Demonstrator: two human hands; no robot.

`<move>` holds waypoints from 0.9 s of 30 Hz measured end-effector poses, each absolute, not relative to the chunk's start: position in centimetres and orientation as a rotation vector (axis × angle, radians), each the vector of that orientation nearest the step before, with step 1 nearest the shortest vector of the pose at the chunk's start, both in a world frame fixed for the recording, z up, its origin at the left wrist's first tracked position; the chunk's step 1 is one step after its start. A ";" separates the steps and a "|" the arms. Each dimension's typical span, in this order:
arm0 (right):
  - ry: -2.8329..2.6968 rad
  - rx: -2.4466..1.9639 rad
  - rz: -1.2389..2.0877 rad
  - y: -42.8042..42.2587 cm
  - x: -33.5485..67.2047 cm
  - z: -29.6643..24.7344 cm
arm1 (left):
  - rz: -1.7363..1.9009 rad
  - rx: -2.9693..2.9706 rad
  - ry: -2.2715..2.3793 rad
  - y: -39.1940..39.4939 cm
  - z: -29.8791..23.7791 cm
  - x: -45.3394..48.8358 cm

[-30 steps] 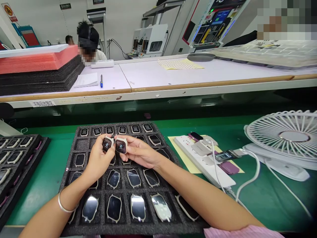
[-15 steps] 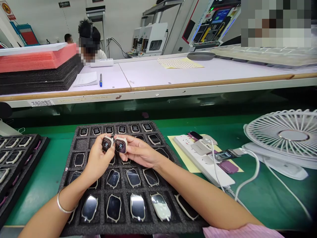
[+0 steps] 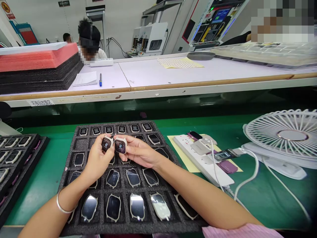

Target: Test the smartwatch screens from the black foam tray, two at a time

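Foremost, the left hand [image 3: 97, 159] pinches a smartwatch [image 3: 106, 144] between fingers and thumb, and the right hand [image 3: 140, 152] pinches a second smartwatch [image 3: 120, 146], the two nearly touching. Both are held just above a black foam tray [image 3: 78, 144] of slotted watches on a green bench mat [image 3: 42, 185]. A power strip [image 3: 198, 155] and desk fan [image 3: 279, 135] stand rightward; beyond, a co-worker [image 3: 89, 39] sits at a white table [image 3: 148, 74].

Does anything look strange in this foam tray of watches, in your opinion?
Yes. In the front row of the foam tray, one watch looks pale and whitish, while its neighbours show dark glass; I cannot tell why. Also, one slot near the far left corner is empty.
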State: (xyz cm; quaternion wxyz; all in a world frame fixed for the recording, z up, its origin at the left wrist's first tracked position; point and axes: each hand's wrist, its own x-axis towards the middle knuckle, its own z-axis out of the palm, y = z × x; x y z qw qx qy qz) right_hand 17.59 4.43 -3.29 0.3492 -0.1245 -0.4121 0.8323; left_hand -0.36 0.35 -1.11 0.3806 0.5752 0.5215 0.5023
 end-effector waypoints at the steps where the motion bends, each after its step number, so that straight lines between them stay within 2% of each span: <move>1: -1.067 -0.319 2.160 4.4 17.6 -3.3 | 1.282 1.470 1.333 0.3 -1.1 -0.4; 27: -1.074 -0.346 2.146 4.3 17.6 -3.1 | 1.277 1.448 1.324 0.4 -1.3 -0.5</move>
